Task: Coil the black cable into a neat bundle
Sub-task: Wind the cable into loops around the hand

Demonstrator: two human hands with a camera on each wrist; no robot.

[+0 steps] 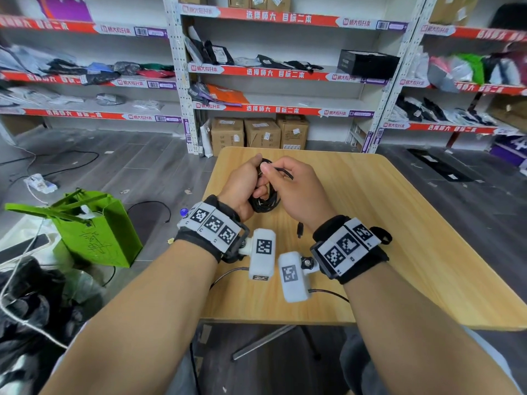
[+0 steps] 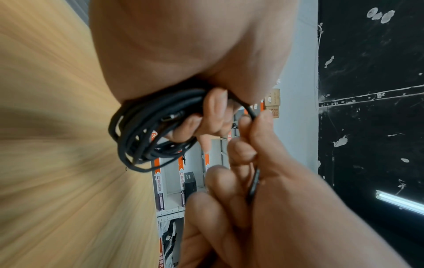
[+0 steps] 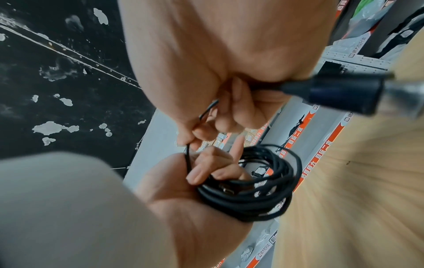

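The black cable (image 1: 266, 201) is wound into a loose coil of several loops, held above the wooden table (image 1: 399, 223). My left hand (image 1: 241, 185) grips the coil; in the left wrist view its fingers (image 2: 214, 116) curl round the loops (image 2: 146, 132). My right hand (image 1: 295, 188) pinches a free strand just right of the coil, thumb on top. In the right wrist view the strand runs through the curled right fingers (image 3: 231, 110) down to the coil (image 3: 254, 192). The cable's free end with its plug (image 1: 299, 231) hangs below the right palm, seen close as the plug (image 3: 339, 92).
Beside the table's left edge, a green paper bag (image 1: 97, 232) stands on the floor, with loose cords lying near it. Shelving with packaged goods lines the back wall, and cardboard boxes (image 1: 259, 135) sit just beyond the table's far edge.
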